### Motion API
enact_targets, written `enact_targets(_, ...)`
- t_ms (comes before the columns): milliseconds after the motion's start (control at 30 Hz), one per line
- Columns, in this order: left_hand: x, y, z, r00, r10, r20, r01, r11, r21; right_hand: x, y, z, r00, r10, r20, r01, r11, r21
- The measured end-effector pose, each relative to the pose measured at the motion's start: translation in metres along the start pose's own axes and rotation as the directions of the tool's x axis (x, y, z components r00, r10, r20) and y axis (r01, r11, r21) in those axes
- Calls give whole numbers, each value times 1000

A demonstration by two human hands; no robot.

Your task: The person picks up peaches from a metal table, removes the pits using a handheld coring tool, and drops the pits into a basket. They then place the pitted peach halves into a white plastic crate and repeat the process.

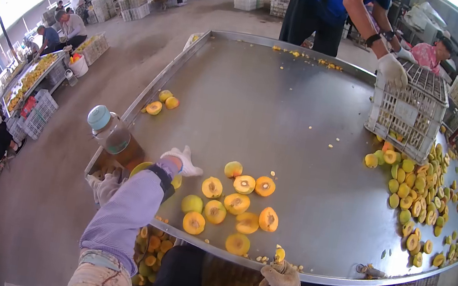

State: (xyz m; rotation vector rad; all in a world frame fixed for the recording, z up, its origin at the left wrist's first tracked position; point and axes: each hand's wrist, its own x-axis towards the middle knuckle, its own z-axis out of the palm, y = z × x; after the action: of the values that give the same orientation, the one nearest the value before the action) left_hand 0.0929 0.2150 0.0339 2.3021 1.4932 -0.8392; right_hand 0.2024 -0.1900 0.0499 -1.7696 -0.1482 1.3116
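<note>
1. At the left edge of the bench [259,106] a bottle [113,138] with a pale blue cap stands near the near-left corner. Three loose fruits [162,102] lie farther up the same edge.
2. The left hand [181,160], in a white glove, is stretched over the bench just right of the bottle. Its fingers are spread and flat and it has hold of nothing.
3. The fruit halves [236,203] lie in a loose cluster near the middle of the near edge, just right of that hand. Most lie cut side up, orange-yellow with a dark pit hollow, and a couple show rounded yellow-green skin.
4. The step in hand looks like gathering these halves. A next move would call for the left hand to travel right and close on one without knocking its neighbours over the edge.
5. The right hand [281,284], gloved, sits at the near edge below the cluster with its fingers curled. A small yellow piece [280,253] shows at its fingertips (whether it is gripped, I cannot tell).
6. Toward the far-right corner a co-worker's hand [393,68] rests on a tipped crate [411,109]. A pile [414,202] of halves runs below it along the right edge.
</note>
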Motion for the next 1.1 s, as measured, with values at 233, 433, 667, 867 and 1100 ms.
enact_targets(233,-26,40,41,995,-44,-89,33,993,-117,-3,5,0,996,-85,5,86,994,-61)
enact_targets(433,-65,52,71,979,125,-160,-149,978,-149,3,18,-1,984,-177,-7,176,980,-91)
enact_targets(667,-120,24,102,941,196,-277,-275,919,-283,-2,17,0,975,-220,15,221,975,-31)
enact_targets(867,-111,35,117,924,172,-343,-263,934,-240,1,25,1,979,-202,25,201,979,45)
enact_targets(1100,-92,37,97,889,254,-380,-363,898,-248,-37,52,22,984,-58,170,71,995,-74)
